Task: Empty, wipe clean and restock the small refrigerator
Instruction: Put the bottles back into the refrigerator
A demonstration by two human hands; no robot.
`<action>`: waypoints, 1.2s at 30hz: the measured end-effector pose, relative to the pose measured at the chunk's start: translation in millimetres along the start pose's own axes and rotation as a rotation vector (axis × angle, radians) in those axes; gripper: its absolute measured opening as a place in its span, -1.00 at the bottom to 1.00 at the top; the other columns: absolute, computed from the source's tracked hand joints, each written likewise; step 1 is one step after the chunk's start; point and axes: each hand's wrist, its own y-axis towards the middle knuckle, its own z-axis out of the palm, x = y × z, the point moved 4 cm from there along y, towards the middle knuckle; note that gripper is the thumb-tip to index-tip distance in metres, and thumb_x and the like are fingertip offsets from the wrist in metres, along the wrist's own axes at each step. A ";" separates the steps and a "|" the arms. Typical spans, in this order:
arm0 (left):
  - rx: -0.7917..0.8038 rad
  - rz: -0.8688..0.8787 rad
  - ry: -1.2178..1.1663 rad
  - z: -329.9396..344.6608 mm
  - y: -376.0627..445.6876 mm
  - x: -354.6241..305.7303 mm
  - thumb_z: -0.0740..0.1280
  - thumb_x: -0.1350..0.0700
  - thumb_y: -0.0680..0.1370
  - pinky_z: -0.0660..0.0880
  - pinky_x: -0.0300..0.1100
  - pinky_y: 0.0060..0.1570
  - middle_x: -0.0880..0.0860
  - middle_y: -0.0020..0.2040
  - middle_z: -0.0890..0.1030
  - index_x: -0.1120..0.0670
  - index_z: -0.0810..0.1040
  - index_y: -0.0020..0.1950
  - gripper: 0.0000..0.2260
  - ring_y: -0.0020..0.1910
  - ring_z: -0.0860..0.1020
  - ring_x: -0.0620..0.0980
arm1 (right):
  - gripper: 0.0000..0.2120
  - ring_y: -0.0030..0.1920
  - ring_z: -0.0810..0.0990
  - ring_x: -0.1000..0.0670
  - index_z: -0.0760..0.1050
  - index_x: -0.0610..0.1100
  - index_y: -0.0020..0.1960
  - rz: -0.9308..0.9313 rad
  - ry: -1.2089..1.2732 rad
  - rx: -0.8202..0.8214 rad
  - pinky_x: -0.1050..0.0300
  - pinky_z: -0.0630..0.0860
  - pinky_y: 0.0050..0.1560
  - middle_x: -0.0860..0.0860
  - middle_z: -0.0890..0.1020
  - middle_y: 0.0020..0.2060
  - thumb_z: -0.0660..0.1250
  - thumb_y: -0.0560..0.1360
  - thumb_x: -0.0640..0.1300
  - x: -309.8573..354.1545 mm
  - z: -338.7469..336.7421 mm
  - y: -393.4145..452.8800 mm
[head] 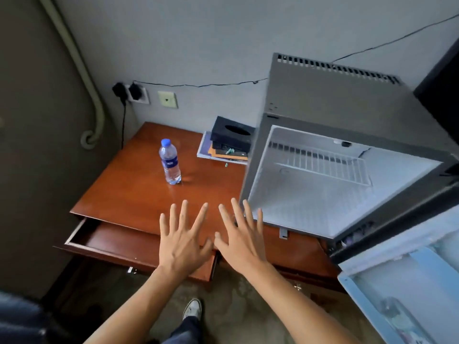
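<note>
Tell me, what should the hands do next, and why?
Probably the left hand should reach for the water bottle standing on the wooden table. Both hands are spread and hold nothing, and the fridge stands open, with only its wire shelf showing inside. No cloth is in view.

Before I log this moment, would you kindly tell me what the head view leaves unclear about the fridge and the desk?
- Fridge door shelves: cut off by the right and bottom edges, contents blurred.
- Open drawer: the left hand covers its right part.
- Bottle label: too small to read.
- Stack under the black box: partly covered by the box, so the items cannot be identified.
- Fridge interior: lower right hidden by the frame.
</note>
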 end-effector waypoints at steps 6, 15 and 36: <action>-0.020 -0.156 -0.002 -1.4 50.7 86.4 0.08 -0.38 0.54 -0.04 0.34 0.55 0.19 0.67 0.06 -0.23 -0.08 0.66 -0.27 0.64 -0.04 0.30 | -0.28 0.64 -0.03 -0.19 -0.11 0.13 0.65 -0.116 0.033 0.108 -0.34 -0.14 0.58 -0.06 0.05 0.65 0.12 0.59 0.23 65.0 37.7 101.4; -0.012 -0.298 -0.001 -7.3 95.7 182.8 0.10 -0.31 0.50 -0.08 0.33 0.56 0.19 0.67 0.01 -0.22 -0.13 0.66 -0.22 0.64 -0.11 0.30 | -0.24 0.58 0.03 -0.33 -0.05 0.13 0.64 -0.164 -0.002 0.122 -0.44 0.11 0.47 -0.08 -0.04 0.63 0.25 0.56 0.16 141.8 63.6 281.9; 0.036 -0.145 -0.110 23.5 121.2 151.9 0.30 -0.21 0.38 0.18 0.32 0.48 0.15 0.62 0.26 -0.19 0.03 0.66 -0.12 0.58 0.18 0.34 | -0.60 0.06 0.53 -0.07 0.45 0.09 0.15 0.040 0.355 0.160 -0.01 0.60 0.05 0.12 0.31 0.22 0.49 0.44 -0.24 77.8 82.0 243.5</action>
